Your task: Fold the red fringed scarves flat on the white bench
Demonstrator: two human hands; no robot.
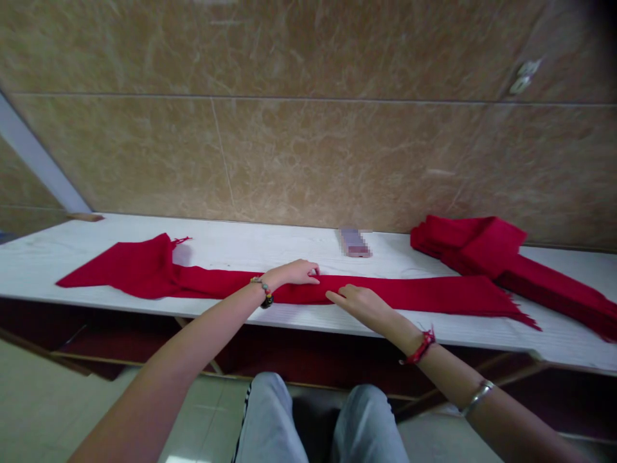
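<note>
A long red scarf (434, 294) with a fringed right end lies stretched along the white shelf top, folded into a narrow strip. Its left end is spread wider and rumpled, with some fringe showing at the back. My left hand (295, 272) rests over the middle of the strip, thumb and fingers apart. Just to its right, my right hand (364, 302) lies on the scarf's front half, fingers pointing left and loosely extended. Neither hand shows any cloth gripped between the fingers.
More folded red scarves (482, 247) are piled at the right, one end trailing to the front edge. A blurred phone-like object (355, 243) lies near the tiled wall (289, 161). Dark open compartments (299, 354) are under the white top (250, 241).
</note>
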